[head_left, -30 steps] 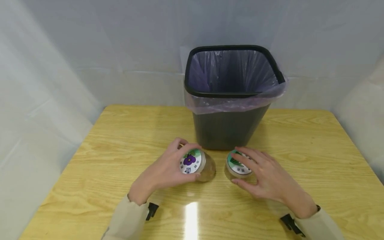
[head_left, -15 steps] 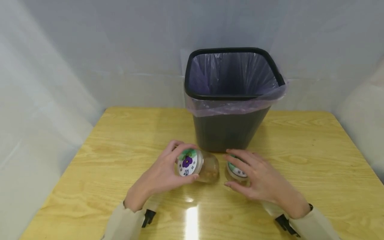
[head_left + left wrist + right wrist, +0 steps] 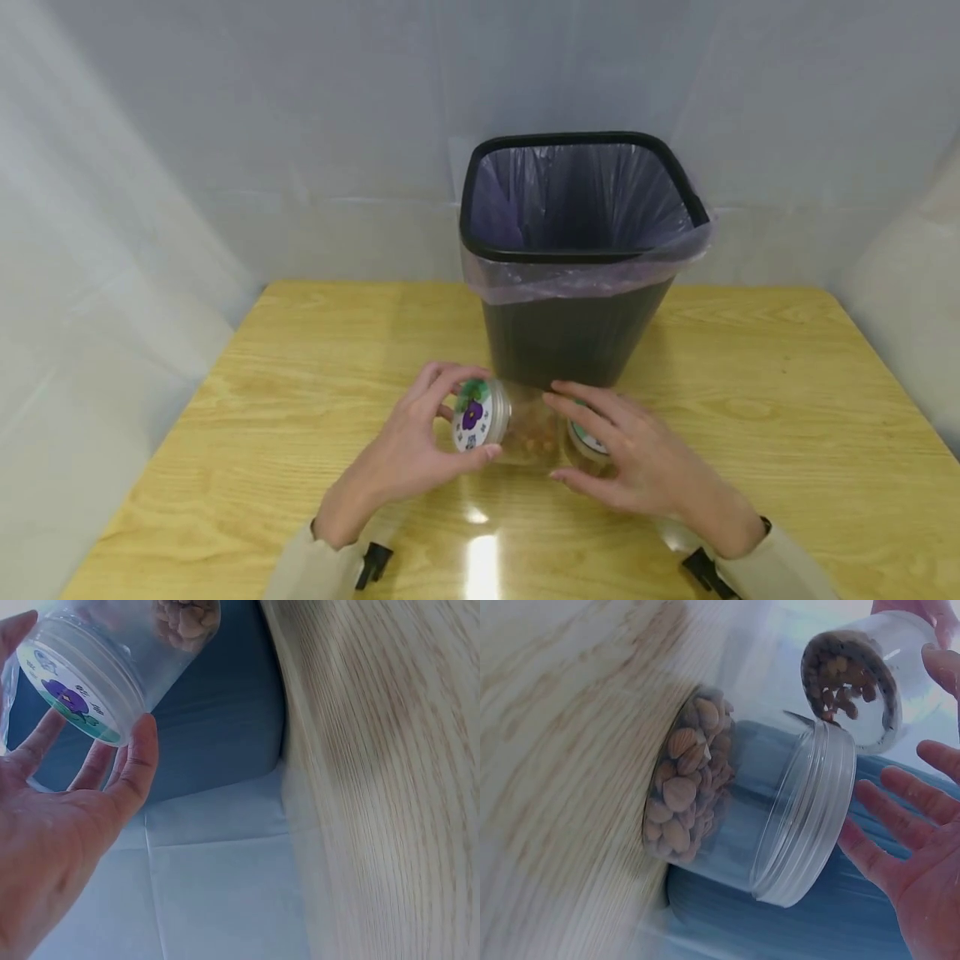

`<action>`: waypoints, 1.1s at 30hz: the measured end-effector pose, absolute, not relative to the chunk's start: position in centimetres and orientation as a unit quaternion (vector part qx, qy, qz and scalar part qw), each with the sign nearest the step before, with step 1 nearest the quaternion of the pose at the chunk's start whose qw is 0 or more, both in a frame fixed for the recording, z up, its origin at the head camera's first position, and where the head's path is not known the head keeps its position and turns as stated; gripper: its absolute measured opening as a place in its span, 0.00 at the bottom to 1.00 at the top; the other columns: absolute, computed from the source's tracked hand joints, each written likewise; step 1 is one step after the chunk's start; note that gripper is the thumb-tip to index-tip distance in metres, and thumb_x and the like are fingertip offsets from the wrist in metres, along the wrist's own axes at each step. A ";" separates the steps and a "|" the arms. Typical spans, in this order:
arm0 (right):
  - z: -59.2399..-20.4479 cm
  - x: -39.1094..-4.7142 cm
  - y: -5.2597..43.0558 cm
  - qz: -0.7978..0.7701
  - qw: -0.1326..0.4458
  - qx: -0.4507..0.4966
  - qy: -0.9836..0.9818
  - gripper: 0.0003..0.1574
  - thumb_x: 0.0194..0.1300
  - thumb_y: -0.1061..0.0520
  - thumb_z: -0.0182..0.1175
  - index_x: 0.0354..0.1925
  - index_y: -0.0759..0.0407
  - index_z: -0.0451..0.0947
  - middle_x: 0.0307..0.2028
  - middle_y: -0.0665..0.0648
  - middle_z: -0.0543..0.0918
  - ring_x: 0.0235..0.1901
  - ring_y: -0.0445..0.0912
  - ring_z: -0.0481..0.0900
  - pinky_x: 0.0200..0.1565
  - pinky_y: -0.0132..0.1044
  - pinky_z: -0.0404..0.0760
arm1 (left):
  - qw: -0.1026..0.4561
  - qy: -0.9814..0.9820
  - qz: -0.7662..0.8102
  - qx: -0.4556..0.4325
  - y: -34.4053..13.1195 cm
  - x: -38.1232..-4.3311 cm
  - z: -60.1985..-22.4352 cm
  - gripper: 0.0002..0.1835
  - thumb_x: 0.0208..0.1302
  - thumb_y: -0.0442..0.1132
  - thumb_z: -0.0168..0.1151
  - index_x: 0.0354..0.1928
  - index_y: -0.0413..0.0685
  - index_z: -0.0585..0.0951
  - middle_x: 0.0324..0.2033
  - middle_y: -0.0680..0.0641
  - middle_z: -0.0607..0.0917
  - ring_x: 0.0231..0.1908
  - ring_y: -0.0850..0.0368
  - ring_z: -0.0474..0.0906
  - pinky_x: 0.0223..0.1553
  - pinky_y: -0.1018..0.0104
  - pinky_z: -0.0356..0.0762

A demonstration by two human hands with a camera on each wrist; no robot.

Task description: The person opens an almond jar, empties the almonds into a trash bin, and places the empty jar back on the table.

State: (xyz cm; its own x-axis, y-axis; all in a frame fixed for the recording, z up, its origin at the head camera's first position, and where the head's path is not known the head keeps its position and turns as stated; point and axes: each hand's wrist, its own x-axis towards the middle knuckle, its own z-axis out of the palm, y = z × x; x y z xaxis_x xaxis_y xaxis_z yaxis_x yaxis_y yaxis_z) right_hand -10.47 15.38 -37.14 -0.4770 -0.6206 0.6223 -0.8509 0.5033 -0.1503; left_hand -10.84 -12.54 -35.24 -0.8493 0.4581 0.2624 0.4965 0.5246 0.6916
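Observation:
My left hand grips the lid end of a clear plastic jar whose round label has a purple flower. In the left wrist view this jar is tipped over, lid toward the palm, with brown nuts in its bottom. Beside it a second clear jar with a green-and-white label stands upright on the table, nuts covering its base. My right hand is around this jar's lid in the head view. In the right wrist view its fingers are spread out right at the lid's rim.
A dark waste bin with a purple plastic liner stands just behind the jars on the wooden table. White sheeting hangs behind and at both sides.
The jar in my left hand has tipped further onto its side, its base swinging right toward the other jar. My right hand has shifted left over the second jar. The view has tilted slightly.

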 end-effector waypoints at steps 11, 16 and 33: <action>-37.2 -10.7 14.3 0.233 0.258 0.449 -0.823 0.47 0.54 0.34 0.64 0.65 0.57 0.67 0.63 0.57 0.72 0.57 0.50 0.75 0.55 0.46 0.77 | 0.014 -0.857 -0.434 -0.278 -12.3 -10.7 -35.3 0.39 0.49 0.54 0.71 0.65 0.65 0.66 0.59 0.55 0.67 0.52 0.58 0.70 0.46 0.67 0.79; -37.2 -10.7 14.1 0.235 0.259 0.449 -0.822 0.51 0.53 0.33 0.65 0.67 0.57 0.65 0.63 0.57 0.72 0.57 0.49 0.75 0.55 0.45 0.77 | 0.007 -0.851 -0.445 -0.279 -12.1 -10.5 -35.2 0.39 0.51 0.54 0.71 0.65 0.64 0.66 0.58 0.56 0.68 0.53 0.58 0.71 0.46 0.67 0.79; -37.3 -10.5 13.7 0.264 0.240 0.426 -0.831 0.54 0.46 0.36 0.71 0.67 0.55 0.65 0.58 0.54 0.75 0.55 0.46 0.77 0.54 0.41 0.78 | -0.030 -0.837 -0.462 -0.293 -12.1 -10.5 -35.2 0.43 0.48 0.53 0.73 0.67 0.65 0.63 0.60 0.55 0.67 0.54 0.57 0.70 0.47 0.68 0.79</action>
State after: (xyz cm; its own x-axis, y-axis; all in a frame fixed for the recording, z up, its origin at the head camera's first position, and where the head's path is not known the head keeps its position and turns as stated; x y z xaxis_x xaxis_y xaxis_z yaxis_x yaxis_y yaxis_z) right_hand -10.46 13.73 -37.29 -0.5215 -0.5828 0.6231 -0.8354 0.4974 -0.2340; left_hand -10.49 -12.14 -35.22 -0.8260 0.5188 0.2202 0.4630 0.4018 0.7901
